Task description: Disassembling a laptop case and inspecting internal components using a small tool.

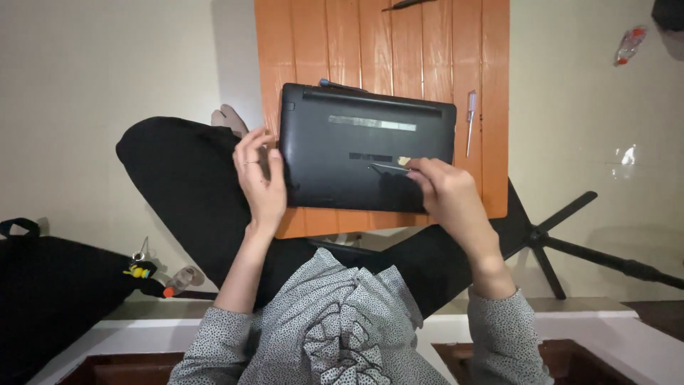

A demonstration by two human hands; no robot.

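My patterned blouse [335, 328] nearest, above crossed legs. Left hand [260, 178] fingers spread, pressing laptop [367, 153] edge so it not slide. Laptop lies underside up on orange board [399, 43]. Right hand [449, 196] pinches thin tool [390, 167], tip on base. Spare screwdriver [470, 121] beside.

Your orange slatted table [313, 43] carries a black laptop [356, 160], lying bottom side up across its near half. A clear-handled screwdriver [470, 121] rests just beside the laptop's right edge, and a dark tool [406, 4] lies at the table's far end.
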